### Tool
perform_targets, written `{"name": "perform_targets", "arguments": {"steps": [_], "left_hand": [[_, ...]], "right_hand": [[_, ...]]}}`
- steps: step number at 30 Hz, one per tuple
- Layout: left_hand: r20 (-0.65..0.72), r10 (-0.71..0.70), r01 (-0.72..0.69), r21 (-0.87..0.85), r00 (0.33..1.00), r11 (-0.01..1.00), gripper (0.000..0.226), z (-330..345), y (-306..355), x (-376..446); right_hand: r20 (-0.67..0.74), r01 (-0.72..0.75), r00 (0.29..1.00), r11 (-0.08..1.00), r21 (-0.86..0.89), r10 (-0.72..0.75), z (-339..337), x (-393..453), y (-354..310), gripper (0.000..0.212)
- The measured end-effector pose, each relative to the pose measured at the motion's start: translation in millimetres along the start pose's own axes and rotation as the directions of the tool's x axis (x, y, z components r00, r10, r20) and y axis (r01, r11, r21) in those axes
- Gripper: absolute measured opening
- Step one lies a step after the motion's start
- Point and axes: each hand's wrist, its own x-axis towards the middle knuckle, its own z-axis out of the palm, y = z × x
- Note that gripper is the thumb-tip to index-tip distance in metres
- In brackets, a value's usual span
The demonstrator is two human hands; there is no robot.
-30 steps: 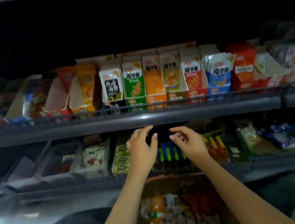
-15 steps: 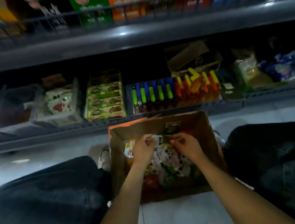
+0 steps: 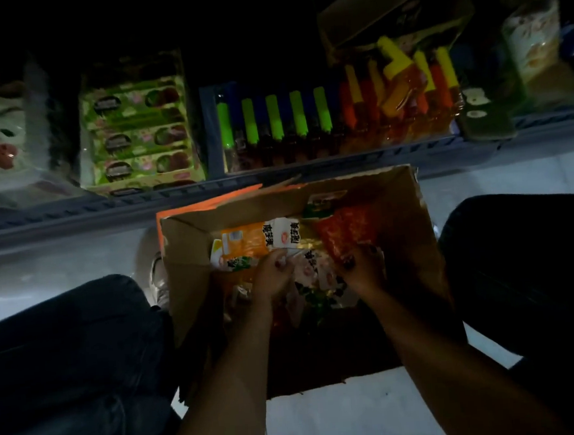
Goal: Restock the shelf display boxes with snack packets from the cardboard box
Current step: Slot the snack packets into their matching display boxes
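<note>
Across the top of the frame runs the shelf [image 3: 343, 170], its display boxes facing the person so packets can be dropped in from the front; the green carton [image 3: 137, 126] at upper left and the tube tray [image 3: 305, 119] at upper centre look well filled, as far as the dim light lets me judge. Below it, at centre, the cardboard box [image 3: 418, 241] sits open on the floor between the knees, probably parked there to keep each reach short. Inside lie the snack packets [image 3: 246, 242], orange and white ones heaped toward its far wall. Both hands work among them: the left hand [image 3: 274, 275] has its fingers curled onto a white packet, and the right hand [image 3: 361, 266] pinches another, apparently gathering a handful. Only the box's torn near flaps and the shelf lip stand between heap and display.
</note>
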Motion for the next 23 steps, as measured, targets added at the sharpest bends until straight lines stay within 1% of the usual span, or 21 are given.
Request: {"name": "perform_targets", "arguments": {"steps": [1, 2, 3, 5, 7, 10, 11, 13, 15, 17, 19, 20, 21, 23], "left_hand": [[0.02, -0.001, 0.002, -0.032, 1.0, 0.999, 0.022, 4, 0, 2], [0.022, 0.009, -0.008, -0.065, 1.0, 0.998, 0.021, 9, 0, 4], [0.011, 0.023, -0.022, -0.078, 1.0, 0.997, 0.026, 15, -3, 9], [0.03, 0.001, 0.002, -0.104, 1.0, 0.995, 0.036, 28, -11, 19], [0.05, 0.009, -0.002, -0.138, 0.999, 0.99, 0.034, 35, -13, 26], [0.058, -0.009, 0.019, -0.169, 0.998, 0.985, 0.04, 43, -17, 32], [0.053, -0.01, 0.02, -0.189, 0.999, 0.982, 0.04, 48, -22, 37], [0.027, -0.055, 0.059, -0.223, 0.998, 0.973, 0.034, 47, -5, 33], [-0.007, -0.065, 0.061, -0.271, 0.998, 0.961, 0.032, 47, 10, 30], [-0.047, -0.114, 0.096, -0.284, 0.992, 0.954, 0.036, 50, 16, 30], [-0.067, -0.168, 0.136, -0.337, 0.984, 0.932, 0.038, 56, 15, 32], [-0.072, -0.188, 0.151, -0.354, 0.98, 0.923, 0.038, 58, 14, 34], [-0.076, -0.207, 0.167, -0.359, 0.975, 0.918, 0.039, 59, 13, 34], [-0.084, -0.222, 0.174, -0.383, 0.971, 0.907, 0.039, 62, 12, 36]], "right_hand": [[-0.007, -0.004, 1.0, 0.999, -0.054, 0.003, 2, 5, 5, 0.061], [-0.001, -0.006, 1.0, 0.996, -0.091, 0.006, 5, 10, 10, 0.063], [0.013, -0.012, 1.0, 0.993, -0.117, 0.014, 6, 12, 12, 0.066], [0.023, -0.012, 1.0, 0.993, -0.118, 0.015, 12, 22, 19, 0.071], [0.036, -0.032, 0.999, 0.997, -0.068, 0.035, 17, 29, 25, 0.075], [0.043, -0.017, 0.999, 0.996, -0.09, 0.021, 19, 34, 29, 0.069], [0.019, 0.003, 1.0, 0.995, -0.096, -0.002, 20, 31, 28, 0.066], [-0.025, 0.058, 0.998, 0.997, -0.045, -0.059, 27, 25, 31, 0.065], [-0.055, 0.081, 0.995, 0.995, 0.055, -0.078, 37, 22, 42, 0.064], [-0.074, 0.08, 0.995, 0.98, 0.182, -0.068, 37, 23, 45, 0.053], [-0.109, 0.084, 0.992, 0.966, 0.243, -0.058, 27, 25, 39, 0.044], [-0.145, 0.079, 0.988, 0.965, 0.252, -0.043, 22, 29, 38, 0.042], [-0.169, 0.062, 0.986, 0.95, 0.305, -0.01, 18, 31, 36, 0.04], [-0.121, 0.063, 0.992, 0.941, 0.331, -0.024, 12, 34, 33, 0.041]]}}
